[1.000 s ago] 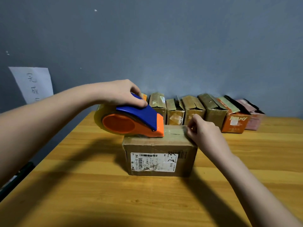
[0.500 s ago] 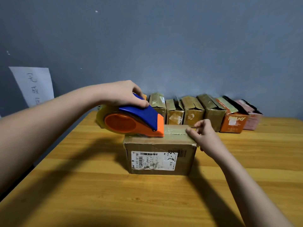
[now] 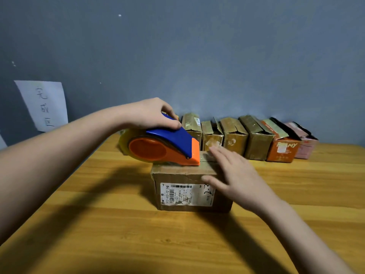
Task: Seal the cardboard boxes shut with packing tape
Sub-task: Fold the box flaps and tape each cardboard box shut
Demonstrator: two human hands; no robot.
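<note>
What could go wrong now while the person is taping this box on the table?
1. The right hand lies open over the box's right end, close to the tape dispenser; its fingers could meet the cutting edge at the orange nose.
2. The cardboard box is steadied only by flat fingers, so it may slide when the left hand pulls.
3. The tape might wrinkle or miss the flap seam.

Blue-grey wall behind; white handwritten paper sheet stuck on it; wooden table.

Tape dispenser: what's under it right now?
The orange-and-blue tape dispenser, gripped by the left hand, rests on the brown cardboard box. The tape underneath it is hidden.
</note>
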